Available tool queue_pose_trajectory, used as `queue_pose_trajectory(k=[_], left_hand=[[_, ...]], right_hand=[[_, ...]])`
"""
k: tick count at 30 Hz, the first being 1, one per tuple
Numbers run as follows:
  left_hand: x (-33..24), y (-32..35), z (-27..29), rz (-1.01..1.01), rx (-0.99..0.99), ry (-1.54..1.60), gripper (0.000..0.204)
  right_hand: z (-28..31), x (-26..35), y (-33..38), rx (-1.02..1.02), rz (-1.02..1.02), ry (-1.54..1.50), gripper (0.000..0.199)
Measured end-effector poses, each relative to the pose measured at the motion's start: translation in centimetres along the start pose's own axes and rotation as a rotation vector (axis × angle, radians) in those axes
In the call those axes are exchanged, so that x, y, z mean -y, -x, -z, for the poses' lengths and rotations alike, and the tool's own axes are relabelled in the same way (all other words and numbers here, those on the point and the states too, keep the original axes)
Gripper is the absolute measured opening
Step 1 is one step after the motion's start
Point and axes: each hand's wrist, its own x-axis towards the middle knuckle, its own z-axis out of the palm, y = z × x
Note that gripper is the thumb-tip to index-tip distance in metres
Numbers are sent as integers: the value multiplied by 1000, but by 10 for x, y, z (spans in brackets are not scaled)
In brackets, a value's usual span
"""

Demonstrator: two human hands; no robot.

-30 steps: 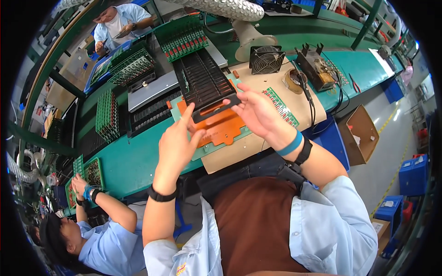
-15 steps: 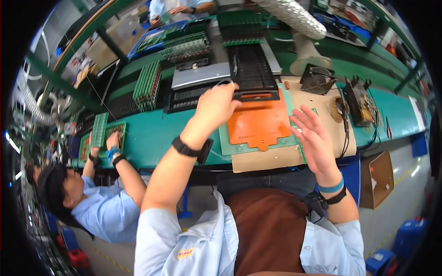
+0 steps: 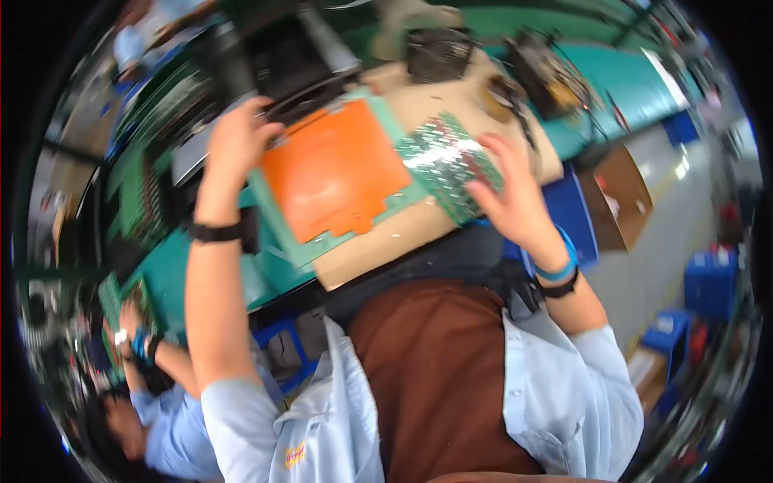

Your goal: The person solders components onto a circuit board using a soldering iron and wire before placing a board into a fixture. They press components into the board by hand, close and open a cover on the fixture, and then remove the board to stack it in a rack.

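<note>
My left hand [image 3: 240, 141] is over the upper left edge of a flat orange plate [image 3: 338, 169], beside a black slotted rack [image 3: 286, 60]. Its thumb and forefinger stand apart and nothing shows between them; the other fingers are partly hidden. Beneath the orange plate lies a light green sheet [image 3: 287, 233]. To the right is a green circuit board [image 3: 447, 165] with many small shiny parts. Over that board's right edge is my right hand [image 3: 515, 189], fingers spread and thumb across the board's face. Blur hides whether it touches.
Brown cardboard [image 3: 362, 262] lies under the sheet on the green bench [image 3: 600, 84]. Behind stand a black fan [image 3: 439, 55], a tape roll [image 3: 503, 97] and a wired device [image 3: 547, 76]. A co-worker [image 3: 165, 427] sits at left. An open carton [image 3: 616, 197] is on the floor.
The view has swung, shifting the bench leftward. My left hand's fingers have parted at the rack's edge. The circuit board, mostly hidden behind my right hand before, now shows its face beside it.
</note>
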Motion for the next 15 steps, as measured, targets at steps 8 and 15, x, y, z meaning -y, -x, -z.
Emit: queue_pose_trajectory(k=[8,15], left_hand=[[-20,-15,-2,126,4,37,45],[-29,-21,0,176,33,59,47]], right_hand=[[-14,-2,10,33,-45,249,105],[-26,4,7,91,-105,318,125]])
